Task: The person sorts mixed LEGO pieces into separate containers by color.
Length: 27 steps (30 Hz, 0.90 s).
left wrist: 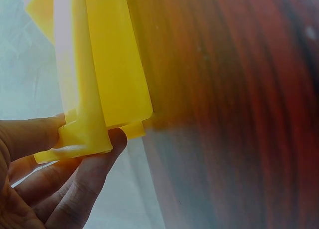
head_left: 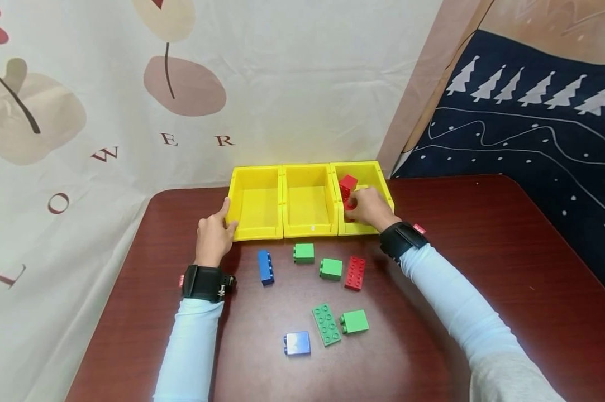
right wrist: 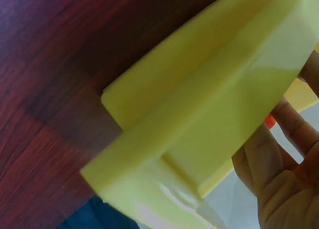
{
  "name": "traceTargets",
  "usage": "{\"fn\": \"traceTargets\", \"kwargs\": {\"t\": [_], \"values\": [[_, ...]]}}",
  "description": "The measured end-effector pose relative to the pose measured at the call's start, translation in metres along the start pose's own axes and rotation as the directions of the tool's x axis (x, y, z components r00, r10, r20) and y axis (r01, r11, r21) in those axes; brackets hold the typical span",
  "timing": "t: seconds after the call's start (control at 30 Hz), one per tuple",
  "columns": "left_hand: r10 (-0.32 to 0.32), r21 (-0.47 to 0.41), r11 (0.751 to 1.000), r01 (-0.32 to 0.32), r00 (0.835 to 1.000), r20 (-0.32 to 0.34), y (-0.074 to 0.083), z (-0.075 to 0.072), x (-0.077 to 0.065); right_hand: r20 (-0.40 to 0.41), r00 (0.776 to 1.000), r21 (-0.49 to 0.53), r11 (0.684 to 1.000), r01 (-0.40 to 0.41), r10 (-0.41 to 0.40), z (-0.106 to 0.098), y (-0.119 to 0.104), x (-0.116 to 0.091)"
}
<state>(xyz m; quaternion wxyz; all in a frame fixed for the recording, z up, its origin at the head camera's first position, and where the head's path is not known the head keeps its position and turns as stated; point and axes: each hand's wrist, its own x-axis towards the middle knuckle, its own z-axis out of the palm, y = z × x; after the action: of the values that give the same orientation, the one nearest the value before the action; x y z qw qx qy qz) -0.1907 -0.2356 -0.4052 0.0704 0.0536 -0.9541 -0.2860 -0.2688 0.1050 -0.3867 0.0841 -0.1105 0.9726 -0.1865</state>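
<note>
Three yellow bins stand side by side at the back of the table. At the left bin (head_left: 257, 232), my left hand (head_left: 214, 237) grips the outer front corner between thumb and fingers; the left wrist view shows the corner of its wall (left wrist: 117, 64) close up. Over the front wall of the right bin (head_left: 370, 174) reaches my right hand (head_left: 371, 207), its curled fingers on a red toy building block (head_left: 349, 215) that they mostly hide. Another red block (head_left: 348, 182) shows just behind them. The middle bin (head_left: 307, 204) holds nothing visible.
In front of the bins lie a blue block (head_left: 265, 268), green blocks (head_left: 304, 254) and a red block (head_left: 355, 273). Nearer are a flat-lying green block (head_left: 326, 325), another green one (head_left: 355, 322) and a blue one (head_left: 298, 343). A hanging cloth (head_left: 302, 100) backs the table.
</note>
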Motion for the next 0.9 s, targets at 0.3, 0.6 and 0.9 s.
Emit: {"fn": "traceTargets", "kwargs": {"t": [0.3, 0.6, 0.9], "values": [[-0.027, -0.007, 1.000, 0.027, 0.999, 0.021, 0.001, 0.000, 0.001, -0.009, 1.000, 0.004, 1.000, -0.006, 0.006, 0.001, -0.001, -0.003], [0.001, 0.001, 1.000, -0.001, 1.000, -0.001, 0.001, -0.002, 0.002, -0.019, 1.000, 0.019, 1.000, -0.012, 0.012, 0.000, 0.000, -0.006], [0.018, 0.006, 1.000, -0.018, 1.000, 0.002, -0.002, -0.002, 0.002, -0.081, 0.997, 0.065, 0.998, 0.025, -0.019, -0.024, -0.003, -0.044]]}}
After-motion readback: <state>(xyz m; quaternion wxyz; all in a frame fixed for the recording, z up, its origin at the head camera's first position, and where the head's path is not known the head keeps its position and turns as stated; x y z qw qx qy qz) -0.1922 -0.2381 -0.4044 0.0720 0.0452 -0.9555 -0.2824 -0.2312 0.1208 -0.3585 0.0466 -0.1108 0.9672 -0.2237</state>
